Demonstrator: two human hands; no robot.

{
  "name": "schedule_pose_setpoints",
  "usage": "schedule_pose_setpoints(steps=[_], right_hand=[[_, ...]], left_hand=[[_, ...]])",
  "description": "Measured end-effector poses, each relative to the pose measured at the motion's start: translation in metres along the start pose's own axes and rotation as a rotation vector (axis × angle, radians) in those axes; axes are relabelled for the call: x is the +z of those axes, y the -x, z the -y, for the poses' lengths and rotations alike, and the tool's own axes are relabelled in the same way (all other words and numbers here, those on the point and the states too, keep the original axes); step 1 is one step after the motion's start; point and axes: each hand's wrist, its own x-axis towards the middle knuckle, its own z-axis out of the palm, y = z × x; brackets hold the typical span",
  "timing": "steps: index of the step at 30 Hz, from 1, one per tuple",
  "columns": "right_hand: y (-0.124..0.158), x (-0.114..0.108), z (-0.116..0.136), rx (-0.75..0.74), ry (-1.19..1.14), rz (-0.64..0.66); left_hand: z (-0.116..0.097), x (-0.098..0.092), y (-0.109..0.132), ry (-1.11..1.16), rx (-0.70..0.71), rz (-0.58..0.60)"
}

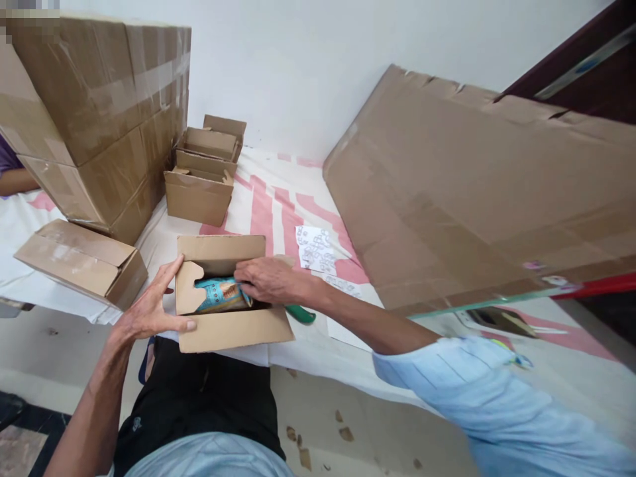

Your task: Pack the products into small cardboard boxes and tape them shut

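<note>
An open cardboard box (236, 329) sits at the table's near edge with its long flaps spread. My left hand (149, 305) grips its left end, thumb on the near flap and fingers at the far corner. Inside the box lies a blue printed packet (218, 293), partly covered by the notched end flap. My right hand (271, 279) reaches in from the right, its curled fingers closed at the packet's right end; the fingertips are partly hidden. A green curved handle-like object (301, 314) pokes out beside the box's right end.
Large taped cartons (99, 99) are stacked at left, with a closed box (74, 258) before them. Open small boxes (199, 199) stand behind. A big cardboard sheet (472, 199) leans at right. Marked paper (316, 249) and a phone-like object (501, 320) lie on the cloth.
</note>
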Motion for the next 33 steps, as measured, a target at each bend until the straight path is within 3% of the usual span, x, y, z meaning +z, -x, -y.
schedule_pose_setpoints(steps=[8, 12, 15, 18, 22, 27, 30, 33], right_hand=[[0.048, -0.044, -0.026, -0.048, -0.499, -0.330], [0.071, -0.059, -0.037, -0.004, -0.724, -0.436], [0.076, -0.063, -0.044, 0.040, -0.894, -0.491], [0.068, -0.059, -0.048, 0.060, -1.126, -0.568], [0.049, -0.053, -0.047, 0.059, -1.368, -0.661], [0.023, -0.045, -0.048, 0.036, -1.500, -0.756], [0.002, -0.036, -0.058, -0.038, -1.558, -0.776], [-0.020, -0.026, -0.070, 0.012, -1.645, -0.784]], left_hand=[[-0.001, -0.003, -0.001, -0.054, 0.025, -0.010], [-0.012, -0.008, -0.009, -0.132, 0.112, -0.156], [-0.037, -0.014, -0.021, -0.203, 0.275, -0.243], [-0.065, -0.017, -0.038, -0.210, 0.404, -0.250], [-0.083, -0.018, -0.066, -0.016, 0.297, -0.246], [-0.084, -0.022, -0.107, 0.301, 0.211, -0.384], [-0.080, -0.027, -0.128, 0.355, 0.105, -0.420], [-0.068, -0.028, -0.143, 0.374, -0.019, -0.426]])
